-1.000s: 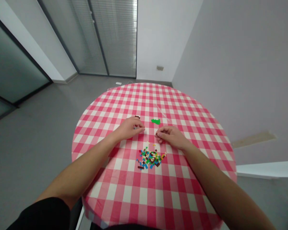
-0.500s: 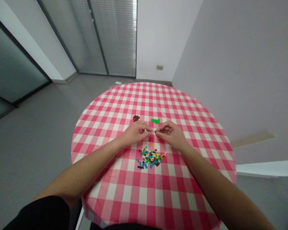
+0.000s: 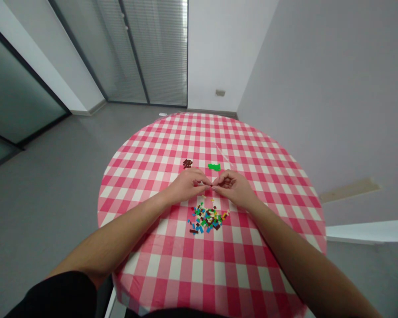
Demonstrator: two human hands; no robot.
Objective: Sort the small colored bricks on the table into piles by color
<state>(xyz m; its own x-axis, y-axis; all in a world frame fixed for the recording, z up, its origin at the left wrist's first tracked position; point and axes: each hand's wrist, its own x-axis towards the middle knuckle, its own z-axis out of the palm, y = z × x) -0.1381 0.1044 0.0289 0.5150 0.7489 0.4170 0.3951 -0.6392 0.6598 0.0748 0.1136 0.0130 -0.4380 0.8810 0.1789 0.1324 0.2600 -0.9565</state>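
Head view: loose heap of tiny plastic bricks [image 3: 207, 219] at 6 o'clock from the fingertips [image 3: 207, 183], each brick likely light, stiff and slippery, best pinched by the narrow edges. Left hand [image 3: 185, 186] and right hand [image 3: 234, 187] curled almost shut, fingertips meeting at mid-table, possibly pinching one small dark brick [image 3: 211, 187], too small to be sure. Green brick strip [image 3: 214, 167] at 12 o'clock, dark brown brick stack [image 3: 187, 164] at 11 o'clock, all on a red-and-white checked tablecloth [image 3: 182, 260].

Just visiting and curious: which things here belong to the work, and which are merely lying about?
Part of the work:
left hand
right hand
pile of small coloured plastic bricks
green bricks
dark brown bricks

Just lying about:
gingham tablecloth
wall plate
window blinds
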